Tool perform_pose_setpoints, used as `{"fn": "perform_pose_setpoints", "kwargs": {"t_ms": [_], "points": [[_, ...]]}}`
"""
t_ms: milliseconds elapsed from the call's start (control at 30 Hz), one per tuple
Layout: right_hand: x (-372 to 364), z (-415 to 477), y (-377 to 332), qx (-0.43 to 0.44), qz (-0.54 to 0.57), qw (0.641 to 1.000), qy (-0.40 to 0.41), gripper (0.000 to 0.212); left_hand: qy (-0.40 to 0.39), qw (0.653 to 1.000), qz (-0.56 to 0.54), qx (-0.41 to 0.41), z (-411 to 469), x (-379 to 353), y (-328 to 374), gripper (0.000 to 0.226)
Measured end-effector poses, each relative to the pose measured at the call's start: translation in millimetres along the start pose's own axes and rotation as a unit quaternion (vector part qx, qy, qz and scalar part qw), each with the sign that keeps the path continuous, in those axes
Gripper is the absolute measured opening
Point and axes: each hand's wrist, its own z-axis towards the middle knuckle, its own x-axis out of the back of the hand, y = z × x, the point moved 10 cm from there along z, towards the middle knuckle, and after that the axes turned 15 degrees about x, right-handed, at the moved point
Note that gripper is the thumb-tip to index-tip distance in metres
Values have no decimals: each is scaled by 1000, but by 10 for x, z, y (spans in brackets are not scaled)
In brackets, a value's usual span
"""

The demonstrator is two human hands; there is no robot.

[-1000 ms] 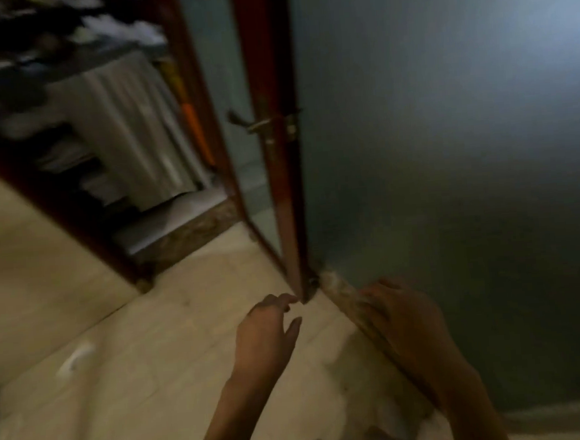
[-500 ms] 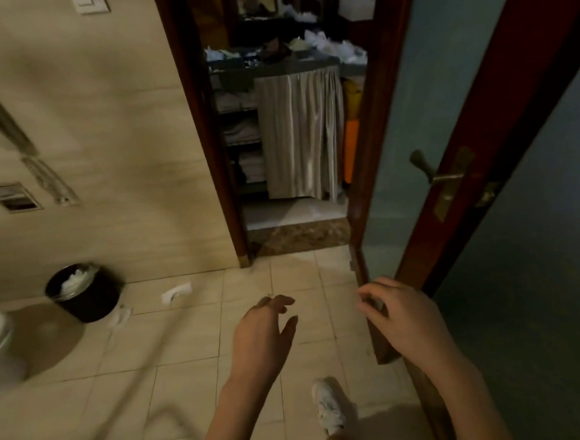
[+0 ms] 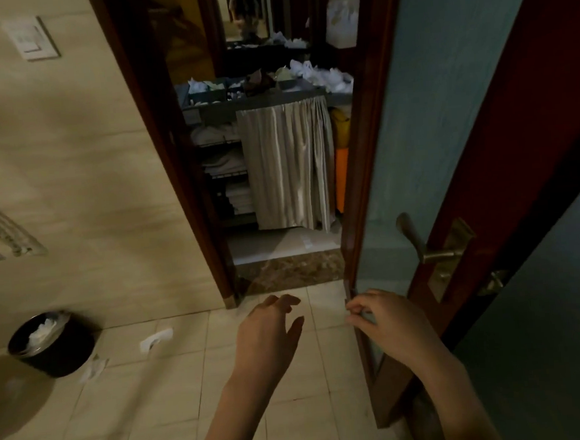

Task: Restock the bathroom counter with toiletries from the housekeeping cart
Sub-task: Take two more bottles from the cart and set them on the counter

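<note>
**Approach to the cart.** We face the bathroom doorway with both hands raised and empty. The left hand (image 3: 269,334) has relaxed, spread fingers. The right hand (image 3: 388,323) has its fingers loosely curled toward the thumb, with nothing visible between them. The housekeeping cart (image 3: 263,103) stands well ahead of the hands, beyond the doorway. The toiletries (image 3: 231,93) lie in its top tray, too small and dim to identify. We judge them light and probably smooth-wrapped, best pinched singly from the tray compartments. A curtain (image 3: 288,165) and folded towels (image 3: 239,196) fill the cart below. The open door (image 3: 502,136), with its lever handle (image 3: 417,238), stands just right of the right hand and narrows the passage. A waste bin (image 3: 50,343) and paper scraps (image 3: 156,339) lie on the floor to the left of the left hand. The bench is out of view.
</note>
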Motion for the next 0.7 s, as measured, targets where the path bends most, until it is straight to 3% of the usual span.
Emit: {"fn": "perform_pose_setpoints", "kwargs": {"t_ms": [200,700], "points": [[53,425,371,4,47,999,3,30,-23,999,13,25,468,-180,136,33],[66,1369,483,64,83,995,-1,30,-47,992,47,105,985,-257,-176,35]]}}
